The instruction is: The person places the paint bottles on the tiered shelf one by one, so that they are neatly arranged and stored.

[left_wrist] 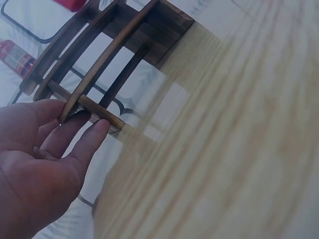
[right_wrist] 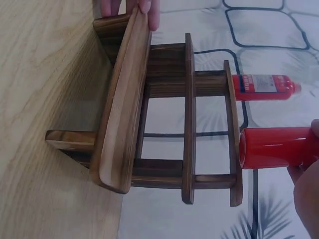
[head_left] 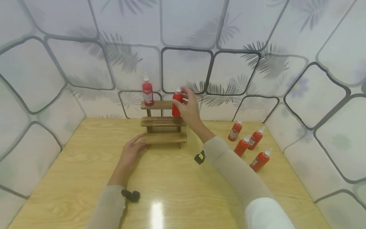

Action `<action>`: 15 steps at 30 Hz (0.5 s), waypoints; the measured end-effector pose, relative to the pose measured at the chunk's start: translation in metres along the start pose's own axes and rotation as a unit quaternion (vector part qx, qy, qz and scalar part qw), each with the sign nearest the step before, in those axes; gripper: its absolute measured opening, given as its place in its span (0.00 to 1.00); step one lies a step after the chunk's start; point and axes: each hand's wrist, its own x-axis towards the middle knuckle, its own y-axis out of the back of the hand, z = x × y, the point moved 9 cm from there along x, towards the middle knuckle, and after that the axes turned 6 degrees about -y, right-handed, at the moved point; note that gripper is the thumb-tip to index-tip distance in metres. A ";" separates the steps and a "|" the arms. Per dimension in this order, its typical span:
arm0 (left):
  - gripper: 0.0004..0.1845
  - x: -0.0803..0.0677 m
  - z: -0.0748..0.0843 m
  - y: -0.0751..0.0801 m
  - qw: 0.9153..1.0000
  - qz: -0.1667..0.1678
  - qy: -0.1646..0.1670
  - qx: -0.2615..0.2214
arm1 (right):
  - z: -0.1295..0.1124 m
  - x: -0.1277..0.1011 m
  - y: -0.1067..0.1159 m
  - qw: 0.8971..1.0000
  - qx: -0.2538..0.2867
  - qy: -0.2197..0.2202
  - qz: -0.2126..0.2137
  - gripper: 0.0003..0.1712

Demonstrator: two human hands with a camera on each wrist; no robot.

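Up top, right hand (head_left: 190, 108) gripping red bottle (head_left: 177, 104), label unreadable, left hand (head_left: 132, 152) fingers straight, touching wooden rack (head_left: 163, 121).

The held bottle (head_left: 177, 105) is half covered by the right hand (head_left: 189, 109) in the head view; in the right wrist view its cap end runs off the right edge, and only a sliver of that hand (right_wrist: 306, 194) shows. The rack (left_wrist: 107, 55) is cut by the top edge in the left wrist view, and the table (left_wrist: 224, 149) there is smeared with blur. The shelf bottle (left_wrist: 17, 57) is clipped at the left edge — its label unreadable. Labels on the four loose bottles (head_left: 248, 145) are too small to read. The left hand (right_wrist: 130, 7) shows only fingertips at the right wrist view's top edge.
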 end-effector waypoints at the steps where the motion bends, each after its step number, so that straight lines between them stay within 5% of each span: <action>1: 0.28 0.000 0.000 0.000 1.000 -0.001 -0.004 0.002 | -0.001 0.003 -0.004 1.000 -0.002 0.003 -0.004 0.35; 15: 0.28 0.002 -0.002 0.002 1.000 0.011 0.008 0.001 | 0.000 0.039 -0.044 1.000 -0.030 0.006 -0.002 0.33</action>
